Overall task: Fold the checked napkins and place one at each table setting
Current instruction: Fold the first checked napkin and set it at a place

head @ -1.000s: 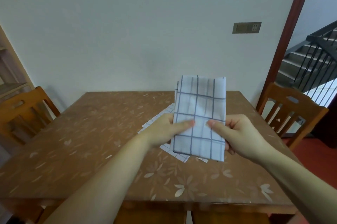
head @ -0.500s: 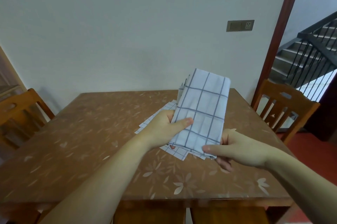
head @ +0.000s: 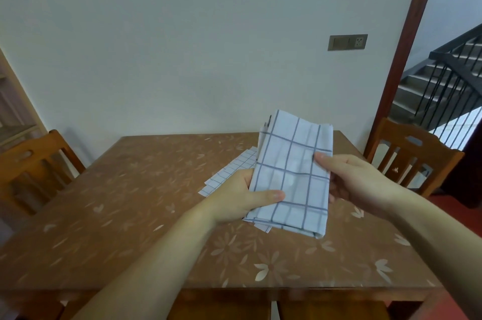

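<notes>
A folded white napkin with a wide blue check (head: 292,176) is held above the brown table (head: 130,202), its long side running away from me. My left hand (head: 240,199) grips its near left edge, thumb lying on top. My right hand (head: 357,181) holds its right edge, thumb on top near the middle and fingers underneath. Under it, another napkin with a finer check (head: 229,176) lies flat on the table, mostly hidden.
A wooden chair (head: 34,163) stands at the table's left side and another (head: 414,152) at the right. The far edge meets a white wall. A doorway with a staircase (head: 448,79) opens at the right.
My right hand moved from the napkin's near corner up to its right edge. The napkin has dropped lower and tilted flatter over the table.
</notes>
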`<act>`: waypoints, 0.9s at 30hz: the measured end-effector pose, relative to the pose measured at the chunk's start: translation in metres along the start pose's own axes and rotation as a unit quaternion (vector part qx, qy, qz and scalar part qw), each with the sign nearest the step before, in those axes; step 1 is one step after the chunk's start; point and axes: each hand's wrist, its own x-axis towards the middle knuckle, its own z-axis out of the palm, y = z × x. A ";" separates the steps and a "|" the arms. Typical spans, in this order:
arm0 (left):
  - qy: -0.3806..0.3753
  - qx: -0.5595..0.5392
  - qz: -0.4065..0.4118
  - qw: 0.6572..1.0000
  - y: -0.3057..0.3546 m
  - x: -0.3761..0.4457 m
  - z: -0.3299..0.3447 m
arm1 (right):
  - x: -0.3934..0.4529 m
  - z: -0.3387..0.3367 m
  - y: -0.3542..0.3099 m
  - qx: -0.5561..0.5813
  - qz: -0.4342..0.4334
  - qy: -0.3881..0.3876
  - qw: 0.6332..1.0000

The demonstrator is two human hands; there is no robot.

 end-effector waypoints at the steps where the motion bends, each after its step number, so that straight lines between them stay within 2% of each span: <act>1: -0.002 -0.006 -0.001 1.000 -0.001 -0.001 -0.001 | 0.000 0.000 -0.002 -0.009 -0.016 0.007 1.000; 5: -0.007 -0.025 -0.011 1.000 -0.002 -0.003 -0.001 | -0.002 0.002 -0.002 -0.039 -0.053 0.018 0.998; 9: 0.084 -0.086 -0.031 0.992 0.002 0.000 0.003 | -0.003 0.002 0.002 -0.061 -0.089 0.031 0.994; 13: 0.137 -0.082 -0.019 0.987 0.003 0.001 0.003 | -0.007 0.005 0.000 -0.044 -0.044 -0.037 0.997; 16: 0.131 -0.079 -0.024 0.988 0.004 0.000 0.001 | -0.007 0.005 0.001 -0.026 -0.030 -0.040 0.998; 22: 0.128 -0.163 -0.040 0.977 0.009 0.002 0.008 | -0.006 0.000 0.006 0.012 -0.017 -0.053 0.998; 27: 0.129 -0.222 -0.041 0.965 0.009 0.008 0.013 | -0.007 -0.003 0.008 0.003 -0.060 -0.006 0.998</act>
